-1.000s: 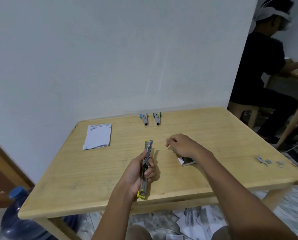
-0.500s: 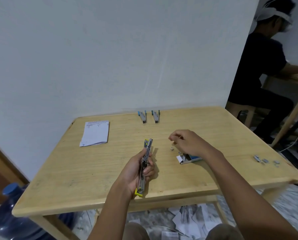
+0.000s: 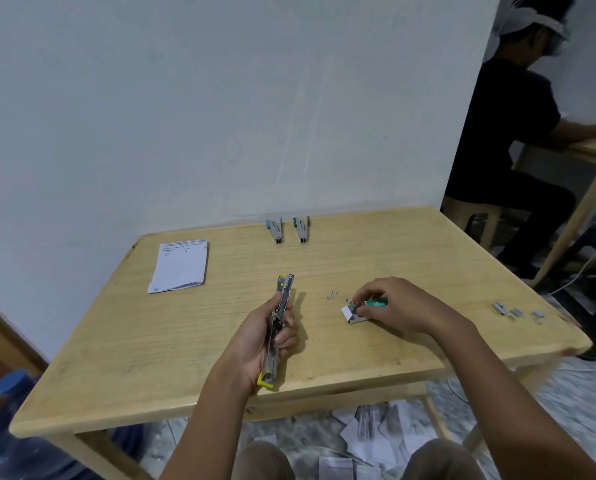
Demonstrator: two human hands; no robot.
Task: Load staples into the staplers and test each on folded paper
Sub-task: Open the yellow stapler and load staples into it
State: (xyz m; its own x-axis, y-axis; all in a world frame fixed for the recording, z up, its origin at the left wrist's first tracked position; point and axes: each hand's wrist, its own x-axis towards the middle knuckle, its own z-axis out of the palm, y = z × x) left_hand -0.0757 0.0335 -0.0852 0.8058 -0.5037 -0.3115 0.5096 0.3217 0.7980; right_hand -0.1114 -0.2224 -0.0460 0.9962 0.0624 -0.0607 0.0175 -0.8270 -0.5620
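Note:
My left hand [image 3: 267, 336] grips a yellow-trimmed stapler [image 3: 278, 325], swung fully open and held lengthwise above the wooden table [image 3: 151, 358]. My right hand [image 3: 392, 303] rests on a small green and white staple box [image 3: 362, 309] lying on the table, fingertips pinched at its open end. A few loose staple bits [image 3: 332, 294] lie just left of the box. Two more staplers, one blue-trimmed [image 3: 274, 230] and one green-trimmed [image 3: 301, 229], sit side by side at the table's far edge. A folded printed paper [image 3: 182, 265] lies at the far left.
More staple strips [image 3: 516, 310] lie near the table's right edge. Another person sits at a second table at the right. A blue water bottle [image 3: 16, 441] stands at the lower left, and scattered papers [image 3: 376, 431] lie on the floor under the table.
My right hand moved from above the table's middle down to the staple box and took hold of its open end. Loose staple bits now lie left of the box. The left hand barely moved.

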